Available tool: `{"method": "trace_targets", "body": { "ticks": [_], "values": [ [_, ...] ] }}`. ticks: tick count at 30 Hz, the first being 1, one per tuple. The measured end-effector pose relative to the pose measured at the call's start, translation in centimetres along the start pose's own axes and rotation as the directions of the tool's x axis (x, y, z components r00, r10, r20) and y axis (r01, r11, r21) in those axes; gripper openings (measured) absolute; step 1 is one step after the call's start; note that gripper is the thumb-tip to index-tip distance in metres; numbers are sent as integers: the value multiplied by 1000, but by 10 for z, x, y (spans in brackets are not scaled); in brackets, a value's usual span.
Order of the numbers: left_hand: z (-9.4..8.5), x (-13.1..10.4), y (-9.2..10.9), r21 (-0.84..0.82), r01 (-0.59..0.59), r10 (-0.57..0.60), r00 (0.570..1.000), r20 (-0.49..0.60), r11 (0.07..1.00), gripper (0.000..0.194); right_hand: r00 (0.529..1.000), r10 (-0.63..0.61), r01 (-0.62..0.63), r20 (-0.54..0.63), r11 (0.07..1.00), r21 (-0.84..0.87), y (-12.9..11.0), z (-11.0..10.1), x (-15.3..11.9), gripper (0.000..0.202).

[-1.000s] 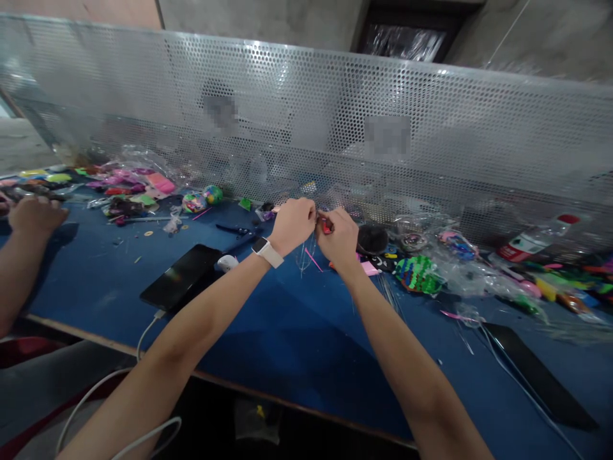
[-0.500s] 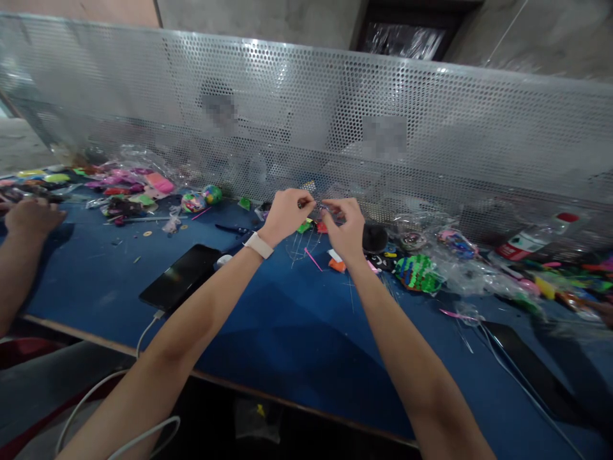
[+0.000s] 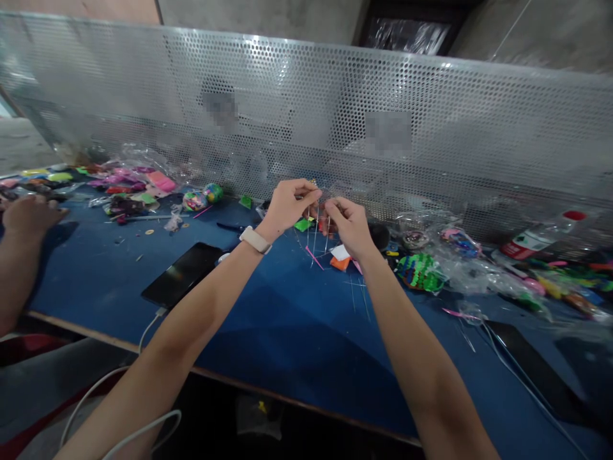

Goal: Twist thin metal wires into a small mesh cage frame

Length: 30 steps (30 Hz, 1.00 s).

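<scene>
My left hand [image 3: 293, 206], with a pale band on its wrist, is closed in a pinch above the back of the blue table. Thin shiny strands [image 3: 315, 233] hang down from its fingertips; whether they are wire or thread cannot be made out. Close beside it on the right, my right hand [image 3: 352, 225] pinches another thin strand [image 3: 327, 235]. Below the hands lie a pink stick [image 3: 314, 257], an orange and white packet [image 3: 340, 262] and a small green piece [image 3: 302, 225]. A few more fine strands [image 3: 353, 294] lie near my right forearm.
A perforated metal panel [image 3: 268, 102] stands behind the table [image 3: 268, 332]. A black phone [image 3: 181, 276] with a cable lies left, a dark device [image 3: 531, 370] right. A green sequined piece [image 3: 420, 272], plastic bags and a bottle [image 3: 531, 241] are right. Another person's hand [image 3: 29, 217] is far left.
My left hand has risen slightly, and my right hand has turned so its fingers close in a pinch. The hanging strands now show clearly between the hands.
</scene>
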<state>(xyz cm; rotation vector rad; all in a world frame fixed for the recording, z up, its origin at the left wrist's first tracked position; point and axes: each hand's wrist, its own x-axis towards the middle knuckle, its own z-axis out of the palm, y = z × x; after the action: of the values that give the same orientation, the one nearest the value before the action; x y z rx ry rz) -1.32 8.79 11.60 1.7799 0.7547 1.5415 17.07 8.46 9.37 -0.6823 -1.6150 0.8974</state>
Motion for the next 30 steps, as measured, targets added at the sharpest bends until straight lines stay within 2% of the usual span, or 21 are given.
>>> {"method": "trace_targets", "body": {
  "ticks": [4,7,10,12,15,17,19,24,30],
  "values": [
    [-1,0,-2,-1,0,0,1000,5,1000,13,1000,16,-16,-10,1000,11,0,0,1,53],
    [-3,1,-5,-21,48,-48,999,15,999,8,994,51,-47,-92,998,46,2,0,4,54],
    [-6,2,-9,-60,119,-117,992,37,991,37,962,63,-41,-264,995,88,3,-1,7,52],
    [-7,2,-12,-67,174,-168,982,84,983,46,931,59,-23,-359,994,105,4,-4,9,51],
    [-8,-1,-15,-71,280,-254,932,257,957,34,899,49,0,-435,994,112,7,-12,12,52],
    [-6,-2,-17,-64,300,-262,904,339,952,24,888,45,9,-457,993,115,9,-17,13,53],
    [-3,-4,-19,-58,279,-239,899,368,959,21,881,39,22,-472,992,122,11,-20,15,53],
    [4,-5,-26,-94,288,-228,886,403,953,33,870,19,55,-492,989,136,17,-20,16,52],
    [12,-7,-39,-158,337,-247,876,413,928,30,858,25,49,-514,990,130,17,-19,15,51]
  ]
}}
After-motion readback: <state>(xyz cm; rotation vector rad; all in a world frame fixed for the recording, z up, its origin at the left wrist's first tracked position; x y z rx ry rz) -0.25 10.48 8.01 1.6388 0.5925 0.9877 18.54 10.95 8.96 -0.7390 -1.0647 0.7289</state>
